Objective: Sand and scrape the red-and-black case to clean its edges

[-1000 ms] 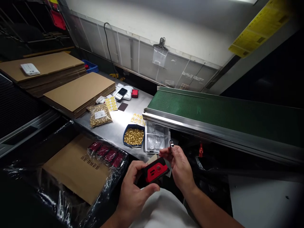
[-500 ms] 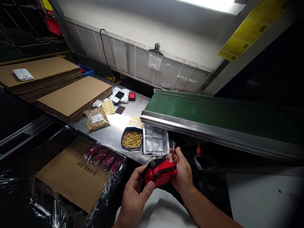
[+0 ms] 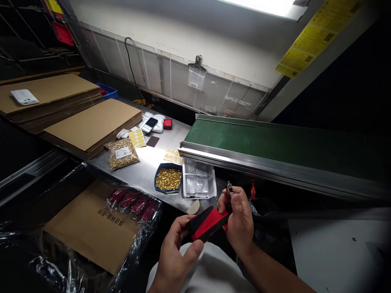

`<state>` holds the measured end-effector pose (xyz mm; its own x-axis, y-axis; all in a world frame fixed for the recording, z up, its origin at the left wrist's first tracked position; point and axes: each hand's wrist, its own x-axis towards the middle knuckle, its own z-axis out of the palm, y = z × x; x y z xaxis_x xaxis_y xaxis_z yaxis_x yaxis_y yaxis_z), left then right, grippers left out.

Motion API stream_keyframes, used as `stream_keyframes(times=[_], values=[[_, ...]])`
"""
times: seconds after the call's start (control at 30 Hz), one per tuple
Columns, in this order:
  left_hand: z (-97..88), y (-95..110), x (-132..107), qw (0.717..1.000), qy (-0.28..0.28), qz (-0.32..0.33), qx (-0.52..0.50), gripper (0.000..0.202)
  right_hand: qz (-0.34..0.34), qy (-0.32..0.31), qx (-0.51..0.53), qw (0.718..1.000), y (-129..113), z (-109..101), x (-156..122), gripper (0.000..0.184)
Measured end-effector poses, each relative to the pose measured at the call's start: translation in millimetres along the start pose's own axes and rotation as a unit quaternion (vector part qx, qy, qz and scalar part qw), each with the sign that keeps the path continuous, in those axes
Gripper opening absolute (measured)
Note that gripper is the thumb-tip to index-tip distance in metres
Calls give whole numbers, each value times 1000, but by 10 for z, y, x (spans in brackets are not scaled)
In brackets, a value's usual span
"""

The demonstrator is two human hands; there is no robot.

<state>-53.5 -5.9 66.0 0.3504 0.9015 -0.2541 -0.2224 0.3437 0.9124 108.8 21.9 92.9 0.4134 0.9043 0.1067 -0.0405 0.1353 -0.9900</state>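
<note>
My left hand (image 3: 175,250) grips the near left end of a red-and-black plastic-looking device (image 3: 207,224), held tilted above my lap. At its other end is my right hand (image 3: 240,221), its fingers against the device. A small shiny metal tool (image 3: 229,187) sticks up between that hand's thumb and fingers; its exact kind is unclear. Just past the device, a pale rounded piece (image 3: 193,207) shows at the table edge. Beyond stand a blue dish (image 3: 167,191) of small gold-coloured pieces and a white tray (image 3: 214,191) of clear plastic bags.
A green conveyor belt (image 3: 232,136) runs off right. On the metal table (image 3: 140,175) lie a bag of gold pieces (image 3: 124,154), sticker sheets (image 3: 137,138), and a small red device (image 3: 167,123). Cardboard stacks (image 3: 94,122) stand left. A plastic-lined box (image 3: 88,228) holds several wrapped red items.
The device has turned in my hands, so a different red-and-black face shows. My right hand and the metal tool have shifted slightly right. The pale rounded piece is now more exposed.
</note>
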Motion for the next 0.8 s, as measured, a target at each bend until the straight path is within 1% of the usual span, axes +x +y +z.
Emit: stream_keyframes(times=[0.07,0.13,0.17,0.23,0.3,0.33,0.37,0.4,0.43,0.47,0.53,0.57,0.6,0.67,0.8], values=[[-7,-11,-6,999,-23,-15,21,51,-18,-13,-12,1000,2,-30,-17,30],[-20,-21,3,998,-35,-27,38,49,-28,-45,-23,998,13,-78,-41,28],[-30,-23,16,997,-44,-38,41,48,-27,-74,-28,997,16,-105,-54,27],[-52,-10,60,994,-77,-70,27,50,-17,-152,-28,988,11,-153,-83,26],[-76,23,119,986,-130,-101,0,56,-15,-243,-22,970,-7,-177,-111,28],[-87,44,150,980,-164,-110,-9,58,-21,-278,-20,960,-16,-176,-126,28],[-96,64,177,974,-195,-113,-13,60,-34,-291,-18,956,-22,-167,-140,28],[-102,81,200,970,-214,-110,-13,60,-50,-279,-19,959,-24,-152,-154,28],[-105,92,215,969,-223,-105,-12,59,-63,-243,-25,968,-20,-132,-168,27],[-104,97,224,971,-219,-97,-13,59,-75,-189,-32,979,-13,-110,-182,26],[-94,91,219,981,-183,-68,-15,64,-86,-79,-40,992,8,-72,-205,25],[-85,84,208,985,-162,-51,-9,68,-87,-47,-40,994,18,-59,-214,25],[-76,77,193,989,-145,-36,2,70,-86,-32,-38,995,26,-52,-222,24],[-57,68,159,992,-124,-14,26,69,-85,-29,-32,995,30,-51,-230,23],[-29,73,111,992,-119,4,47,65,-73,-41,-23,996,9,-72,-227,24]])
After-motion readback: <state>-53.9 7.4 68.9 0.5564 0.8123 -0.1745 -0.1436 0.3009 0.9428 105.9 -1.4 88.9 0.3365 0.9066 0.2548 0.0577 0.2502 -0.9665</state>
